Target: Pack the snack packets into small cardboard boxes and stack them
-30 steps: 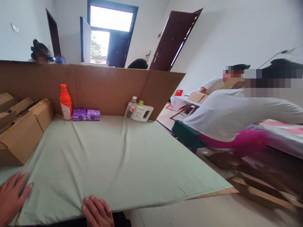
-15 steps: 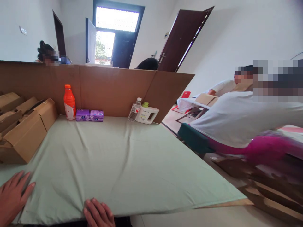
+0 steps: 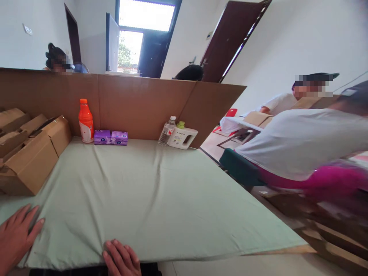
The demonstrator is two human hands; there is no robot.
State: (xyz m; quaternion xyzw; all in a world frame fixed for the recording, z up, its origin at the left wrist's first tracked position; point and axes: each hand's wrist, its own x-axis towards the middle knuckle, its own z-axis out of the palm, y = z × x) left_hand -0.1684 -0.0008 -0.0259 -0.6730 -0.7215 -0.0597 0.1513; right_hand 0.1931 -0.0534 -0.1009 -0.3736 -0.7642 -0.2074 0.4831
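My left hand (image 3: 17,234) lies on the pale green cloth (image 3: 138,188) at the lower left, fingers stretched and holding nothing. At the table's near edge rests my right hand (image 3: 123,257), its fingers laid over the cloth, also without an object. Far from both hands, along the back, stands an orange bottle (image 3: 86,122). Beside it sit two purple soft packs, one on the left (image 3: 102,137) and one on the right (image 3: 119,138). Farther right, a clear plastic bottle (image 3: 166,132) leans against a white jug with a green cap (image 3: 181,138).
Open cardboard boxes (image 3: 37,165) stand on the table's left, beyond my left hand. A cardboard panel (image 3: 138,105) walls off the back. To the right, a person in a white shirt (image 3: 290,142) sits close by, with another person behind. Heads show over the panel.
My view has shifted slightly, so the far items appear a little higher and farther right. Both hands stay in place on the cloth. The person at right has shifted posture.
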